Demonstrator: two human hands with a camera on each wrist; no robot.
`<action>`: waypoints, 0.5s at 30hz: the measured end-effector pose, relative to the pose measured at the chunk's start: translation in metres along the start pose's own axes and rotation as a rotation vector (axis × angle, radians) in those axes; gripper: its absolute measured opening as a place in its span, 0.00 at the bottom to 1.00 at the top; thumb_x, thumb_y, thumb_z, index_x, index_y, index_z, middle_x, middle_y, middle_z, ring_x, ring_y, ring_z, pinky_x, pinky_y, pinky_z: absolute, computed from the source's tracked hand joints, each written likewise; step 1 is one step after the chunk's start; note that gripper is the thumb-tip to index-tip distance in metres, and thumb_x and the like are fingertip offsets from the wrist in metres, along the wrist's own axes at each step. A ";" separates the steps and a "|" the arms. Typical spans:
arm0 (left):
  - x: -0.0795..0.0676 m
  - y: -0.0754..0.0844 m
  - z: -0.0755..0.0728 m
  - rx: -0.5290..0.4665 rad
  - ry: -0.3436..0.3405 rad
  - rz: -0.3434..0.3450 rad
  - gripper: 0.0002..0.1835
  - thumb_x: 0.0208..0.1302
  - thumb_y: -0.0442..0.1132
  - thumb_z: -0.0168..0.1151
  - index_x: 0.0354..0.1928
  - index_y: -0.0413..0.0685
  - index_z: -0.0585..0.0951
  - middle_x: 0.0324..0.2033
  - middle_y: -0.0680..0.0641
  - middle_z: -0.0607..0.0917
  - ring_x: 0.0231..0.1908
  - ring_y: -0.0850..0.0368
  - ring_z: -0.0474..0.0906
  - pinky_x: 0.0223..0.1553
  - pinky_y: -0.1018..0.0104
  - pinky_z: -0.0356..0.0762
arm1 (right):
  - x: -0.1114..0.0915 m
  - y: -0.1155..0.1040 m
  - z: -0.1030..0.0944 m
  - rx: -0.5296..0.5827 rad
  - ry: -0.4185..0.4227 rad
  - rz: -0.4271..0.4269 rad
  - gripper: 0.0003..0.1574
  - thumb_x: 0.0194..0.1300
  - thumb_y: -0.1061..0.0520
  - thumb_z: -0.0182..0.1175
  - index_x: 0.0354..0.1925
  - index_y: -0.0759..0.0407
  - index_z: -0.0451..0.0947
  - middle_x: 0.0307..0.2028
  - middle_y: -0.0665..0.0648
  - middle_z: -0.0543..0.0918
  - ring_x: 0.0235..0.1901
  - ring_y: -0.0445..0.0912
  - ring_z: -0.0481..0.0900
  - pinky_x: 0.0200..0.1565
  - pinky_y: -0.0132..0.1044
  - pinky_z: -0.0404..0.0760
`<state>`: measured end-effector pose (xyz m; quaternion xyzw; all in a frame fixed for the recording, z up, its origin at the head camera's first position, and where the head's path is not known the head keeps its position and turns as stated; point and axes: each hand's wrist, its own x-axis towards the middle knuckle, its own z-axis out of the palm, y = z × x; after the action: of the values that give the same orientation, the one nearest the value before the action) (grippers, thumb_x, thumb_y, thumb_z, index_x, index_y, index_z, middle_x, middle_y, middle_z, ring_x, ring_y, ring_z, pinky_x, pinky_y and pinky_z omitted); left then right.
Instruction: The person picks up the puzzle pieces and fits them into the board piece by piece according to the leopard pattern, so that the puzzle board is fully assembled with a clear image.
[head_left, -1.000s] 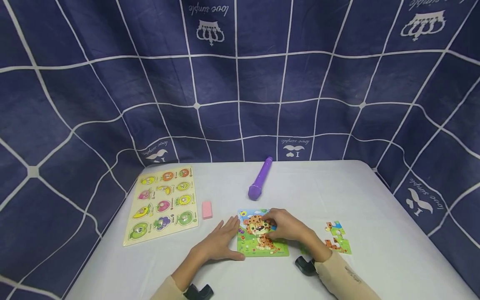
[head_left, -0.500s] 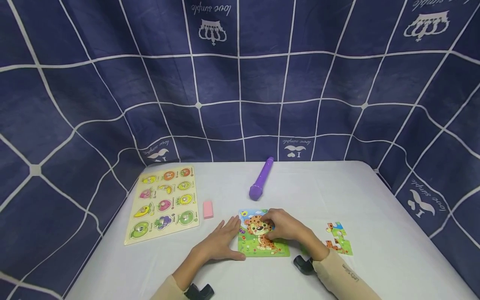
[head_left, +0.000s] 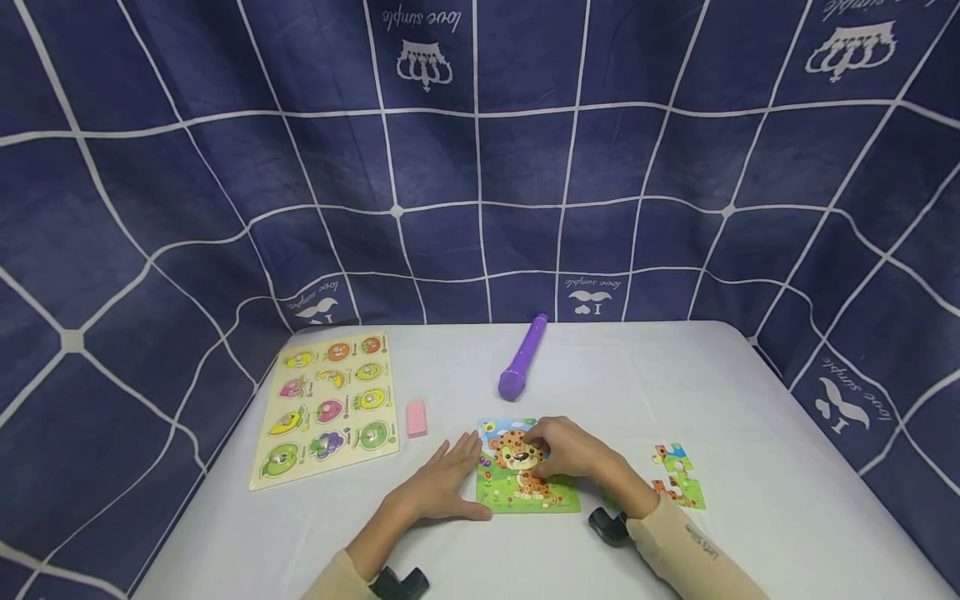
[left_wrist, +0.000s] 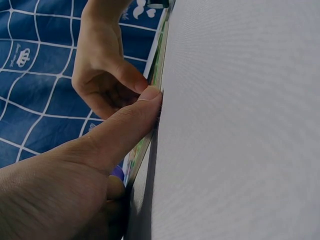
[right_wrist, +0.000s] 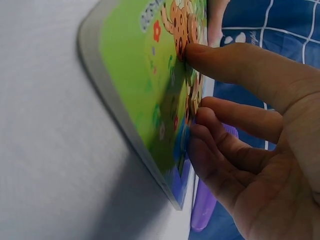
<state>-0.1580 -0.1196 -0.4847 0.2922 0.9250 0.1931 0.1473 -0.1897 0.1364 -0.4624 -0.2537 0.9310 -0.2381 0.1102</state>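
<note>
A square leopard jigsaw puzzle (head_left: 498,492) with a green border lies on the white table. My left hand (head_left: 438,483) rests beside its left side, fingers straight, the thumb along the near left corner; in the left wrist view that thumb (left_wrist: 122,122) lies against the board's edge. Over the board's right part, my right hand (head_left: 573,450) pinches a puzzle piece (right_wrist: 194,102) between thumb and fingertips. Its edge stands slightly raised above the board in the right wrist view. The fingers hide most of that piece. Several loose jigsaw pieces (head_left: 684,482) lie to the right, partly joined in a column.
A wooden fruit puzzle board (head_left: 315,462) lies at the left of the table (head_left: 465,567). Between it and the jigsaw sits a pink block (head_left: 416,419). Behind the jigsaw lies a purple toy microphone (head_left: 522,358). A blue checked curtain (head_left: 517,158) surrounds the table's back and sides.
The whole head view has shifted very slightly. Both hands keep their places at the jigsaw, the right fingertips moving only a little over the same spot.
</note>
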 end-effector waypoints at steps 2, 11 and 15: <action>0.000 0.000 -0.001 -0.006 0.000 -0.001 0.62 0.48 0.70 0.67 0.75 0.38 0.53 0.77 0.41 0.50 0.77 0.47 0.45 0.77 0.47 0.43 | 0.001 0.000 0.000 0.000 -0.002 0.000 0.31 0.47 0.53 0.76 0.50 0.63 0.82 0.37 0.48 0.82 0.37 0.40 0.75 0.42 0.36 0.79; 0.001 -0.001 0.000 0.008 0.001 0.005 0.63 0.48 0.71 0.66 0.75 0.38 0.53 0.77 0.41 0.50 0.77 0.47 0.46 0.77 0.46 0.44 | 0.002 -0.002 0.000 -0.013 -0.012 -0.002 0.34 0.46 0.51 0.77 0.51 0.62 0.82 0.39 0.49 0.82 0.38 0.40 0.75 0.43 0.36 0.80; 0.000 -0.001 0.001 0.004 0.000 0.007 0.63 0.48 0.70 0.67 0.75 0.38 0.52 0.77 0.41 0.50 0.77 0.46 0.46 0.77 0.46 0.44 | 0.002 -0.003 0.000 -0.024 -0.004 -0.022 0.31 0.47 0.50 0.77 0.49 0.61 0.83 0.40 0.50 0.83 0.38 0.40 0.76 0.42 0.35 0.80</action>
<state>-0.1585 -0.1202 -0.4857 0.2958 0.9243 0.1919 0.1460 -0.1903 0.1326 -0.4607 -0.2656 0.9308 -0.2274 0.1063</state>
